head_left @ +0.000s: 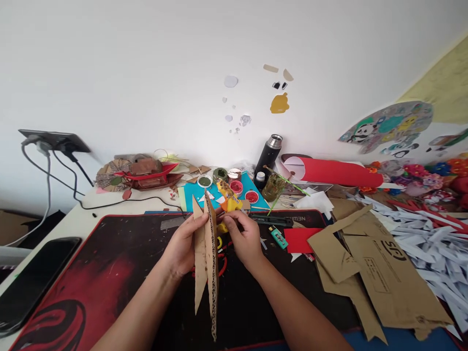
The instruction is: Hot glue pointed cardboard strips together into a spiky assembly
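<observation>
Cardboard pieces (211, 273) are held on edge above the mat (120, 268) at the middle of the desk (82, 222), long axis running from near edge toward far edge. The left hand (187, 239) grips them from the left and is the nearer hand. The right hand (244, 239) faces them from the right, thumb and fingertips drawn together close to the panel; whether anything is pinched cannot be told. Toward the far edge: paint jars (236, 187). Toward the right: flattened cardboard (393, 282). Left edge: phone (36, 282)
</observation>
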